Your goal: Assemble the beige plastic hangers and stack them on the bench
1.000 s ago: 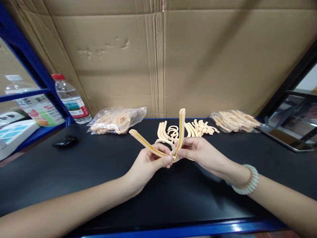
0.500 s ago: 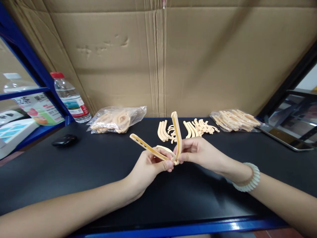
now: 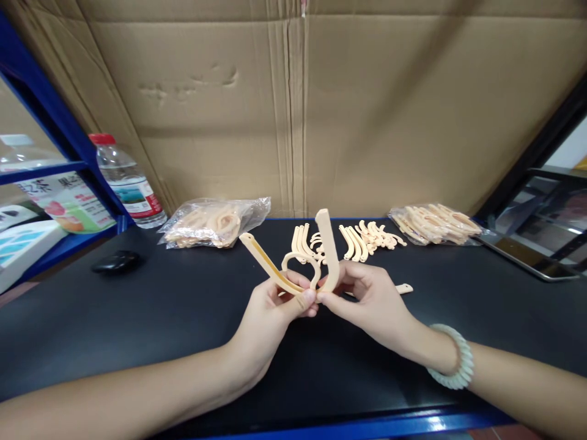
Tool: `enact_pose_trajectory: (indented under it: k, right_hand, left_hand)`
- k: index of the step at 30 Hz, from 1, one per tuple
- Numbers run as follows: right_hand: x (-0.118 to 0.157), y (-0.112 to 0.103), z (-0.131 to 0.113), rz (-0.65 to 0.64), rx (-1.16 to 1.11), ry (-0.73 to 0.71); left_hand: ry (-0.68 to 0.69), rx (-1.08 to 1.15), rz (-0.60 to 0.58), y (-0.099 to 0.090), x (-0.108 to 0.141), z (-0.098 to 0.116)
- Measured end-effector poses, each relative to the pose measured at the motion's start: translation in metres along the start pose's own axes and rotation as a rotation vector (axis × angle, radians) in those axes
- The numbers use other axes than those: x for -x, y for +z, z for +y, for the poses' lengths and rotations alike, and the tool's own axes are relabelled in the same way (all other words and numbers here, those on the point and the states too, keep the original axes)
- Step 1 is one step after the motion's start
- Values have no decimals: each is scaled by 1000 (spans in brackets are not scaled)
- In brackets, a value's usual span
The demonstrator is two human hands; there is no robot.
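While the left hand (image 3: 270, 311) pinches the lower end of a grooved strip (image 3: 262, 258) aimed at ten o'clock, the right hand (image 3: 376, 308) pinches that of a second strip (image 3: 328, 244) aimed at twelve, with a hook piece (image 3: 317, 272) curling between them toward eleven. Compared with half a second ago, the second strip shows its smooth face instead of its amber channel, the hook's loop stands opened to view, and a pale bar end (image 3: 405, 288) appears at the right hand's three o'clock. Farther out, loose pieces (image 3: 353, 243) lie at one o'clock, between plastic bags (image 3: 204, 223) at ten and two.
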State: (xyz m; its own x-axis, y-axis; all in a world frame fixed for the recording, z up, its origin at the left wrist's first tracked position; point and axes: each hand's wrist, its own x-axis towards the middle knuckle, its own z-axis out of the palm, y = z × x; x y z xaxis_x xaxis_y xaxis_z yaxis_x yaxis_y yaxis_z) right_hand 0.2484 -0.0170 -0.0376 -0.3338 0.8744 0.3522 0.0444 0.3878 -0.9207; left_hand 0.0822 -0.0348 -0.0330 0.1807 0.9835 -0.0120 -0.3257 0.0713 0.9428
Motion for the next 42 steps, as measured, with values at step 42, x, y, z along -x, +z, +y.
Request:
enact_pose_trajectory:
  k: [42]
  right_hand:
    - [-24, -116, -10, -594, 794, -3]
  left_hand:
    - [539, -1537, -652, -56, -47, 39]
